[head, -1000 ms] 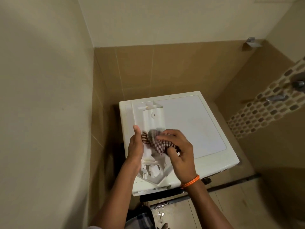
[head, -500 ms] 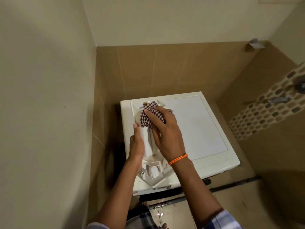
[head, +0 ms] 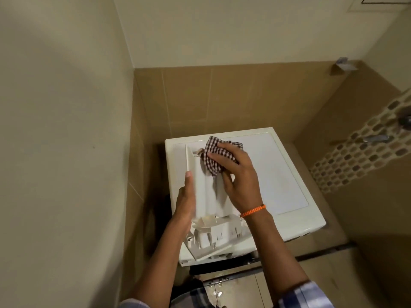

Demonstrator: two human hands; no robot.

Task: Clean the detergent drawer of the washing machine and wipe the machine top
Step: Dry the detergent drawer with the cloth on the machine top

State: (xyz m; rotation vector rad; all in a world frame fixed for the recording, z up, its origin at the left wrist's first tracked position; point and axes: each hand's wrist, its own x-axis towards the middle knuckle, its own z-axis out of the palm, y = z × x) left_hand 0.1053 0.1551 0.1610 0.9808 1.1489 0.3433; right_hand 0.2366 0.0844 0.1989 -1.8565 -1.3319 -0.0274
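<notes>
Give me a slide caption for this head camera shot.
Left hand steadies the detergent drawer on the washing machine while right hand wipes with checked cloth.

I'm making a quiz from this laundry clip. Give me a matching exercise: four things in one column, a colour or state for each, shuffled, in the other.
1. cloth
2. wristband
3. detergent drawer
4. left hand

a. orange
b. out of the machine, lying on its top
c. checked, dark and white
d. steadying the drawer's side

Pairs: 1-c, 2-a, 3-b, 4-d
</notes>
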